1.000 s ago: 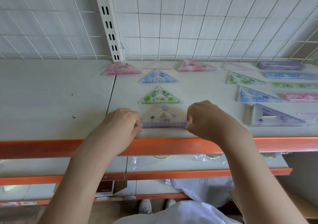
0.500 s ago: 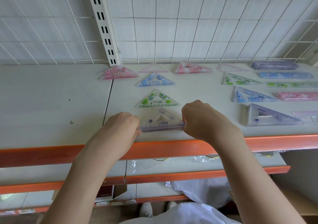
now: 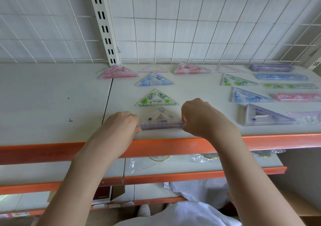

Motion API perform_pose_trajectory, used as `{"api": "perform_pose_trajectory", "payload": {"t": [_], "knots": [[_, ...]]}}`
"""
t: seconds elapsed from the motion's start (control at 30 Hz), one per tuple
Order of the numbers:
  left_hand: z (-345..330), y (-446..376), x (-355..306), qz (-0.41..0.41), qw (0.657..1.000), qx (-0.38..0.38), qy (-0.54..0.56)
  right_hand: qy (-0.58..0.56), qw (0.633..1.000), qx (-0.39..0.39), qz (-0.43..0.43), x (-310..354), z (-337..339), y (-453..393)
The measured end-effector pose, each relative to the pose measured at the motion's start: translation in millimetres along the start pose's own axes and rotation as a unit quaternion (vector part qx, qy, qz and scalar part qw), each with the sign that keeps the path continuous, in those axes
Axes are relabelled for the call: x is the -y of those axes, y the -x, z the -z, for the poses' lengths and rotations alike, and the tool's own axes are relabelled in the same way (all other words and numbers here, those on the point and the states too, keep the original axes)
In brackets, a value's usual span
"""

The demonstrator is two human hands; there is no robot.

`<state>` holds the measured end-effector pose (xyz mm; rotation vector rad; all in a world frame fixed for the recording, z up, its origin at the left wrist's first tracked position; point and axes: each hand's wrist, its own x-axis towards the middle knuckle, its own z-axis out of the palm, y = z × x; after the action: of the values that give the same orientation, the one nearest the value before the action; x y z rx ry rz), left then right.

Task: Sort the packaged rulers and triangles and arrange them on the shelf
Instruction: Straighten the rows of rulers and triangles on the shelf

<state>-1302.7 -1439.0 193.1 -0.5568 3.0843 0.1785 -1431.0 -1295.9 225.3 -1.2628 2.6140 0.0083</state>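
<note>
Purple-marked clear triangle stack [image 3: 160, 120] on shelf [image 3: 52, 104], front position of the left column, directly behind the orange front lip [image 3: 173, 145] and just in front of the green triangle [image 3: 156, 99]. Left hand [image 3: 121, 124] pinching the left corner, right hand [image 3: 197, 117] pinching the right corner; both grips closed on the stack, fingers curled, fingertips hidden under knuckles. Compared with one second ago: almost no displacement of stack relative to green triangle; long edge still parallel to the lip; hands unchanged at the two corners. Apparent shift of scene mostly attributable to head camera tilt, not to the object. Reading: squaring and aligning step, not transport; placement essentially complete, release not yet made. Other sorted items in place: blue triangle [image 3: 155, 80], pink triangle [image 3: 119, 72] at the back by the upright [image 3: 104, 24], right-angle triangles in a second column (purple one [image 3: 264, 115] nearest the front), long rulers at far right (blue ruler [image 3: 281, 77]). Judgement: sorting well advanced; remaining stock, if any, out of view. Risk: thin slippery packs liable to fan out on release.
</note>
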Motion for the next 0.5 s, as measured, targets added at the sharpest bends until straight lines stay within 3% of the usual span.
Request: {"api": "perform_pose_trajectory", "payload": {"t": [0.2, 0.5], "knots": [[-2.1, 6.1, 4.3, 0.017, 0.998, -0.022, 0.056, -0.008, 1.0, 0.015, -0.013, 1.0, 2.8, 3.9], [8.1, 12.5, 15.1, 0.032, 0.996, -0.035, 0.075, 0.009, 0.992, -0.015, 0.129, 14.8, 12.5, -3.3]]}}
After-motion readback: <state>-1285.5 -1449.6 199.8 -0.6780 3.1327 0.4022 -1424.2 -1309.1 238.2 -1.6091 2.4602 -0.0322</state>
